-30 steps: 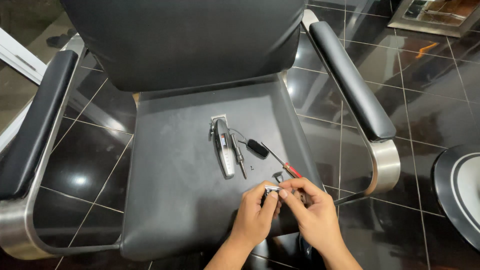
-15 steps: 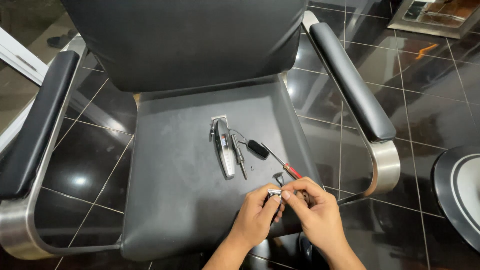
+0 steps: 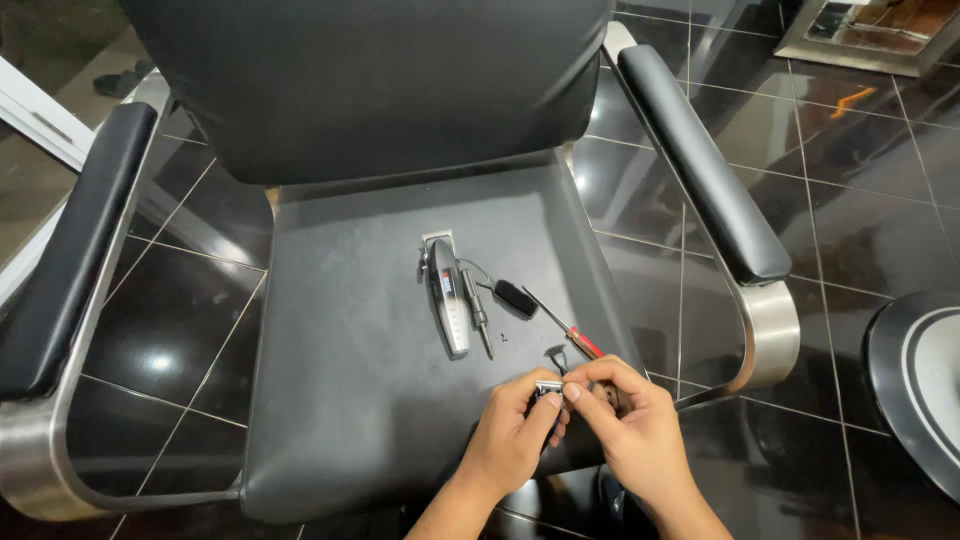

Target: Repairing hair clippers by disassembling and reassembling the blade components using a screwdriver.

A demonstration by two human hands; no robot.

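Observation:
Both my hands meet over the front right part of a black padded chair seat [image 3: 350, 400]. My left hand [image 3: 515, 435] and my right hand [image 3: 625, 425] pinch a small metal blade piece [image 3: 548, 386] between their fingertips. Behind them on the seat lies a silver and black hair clipper [image 3: 446, 295], its head pointing away from me. Beside it lie a thin dark tool [image 3: 478, 315], a small black brush-like part [image 3: 515, 298] and a red-handled screwdriver [image 3: 565, 327]. A tiny dark screw [image 3: 505, 338] rests near the clipper.
The chair has a black backrest [image 3: 370, 80], padded armrests [image 3: 700, 170] on both sides and curved metal arm frames [image 3: 770, 335]. Glossy black floor tiles surround it. A round chair base [image 3: 925, 390] shows at the right edge.
My hands have stayed in the same spot, with the fingers shifting slightly around the small metal piece. The things on the seat have not moved.

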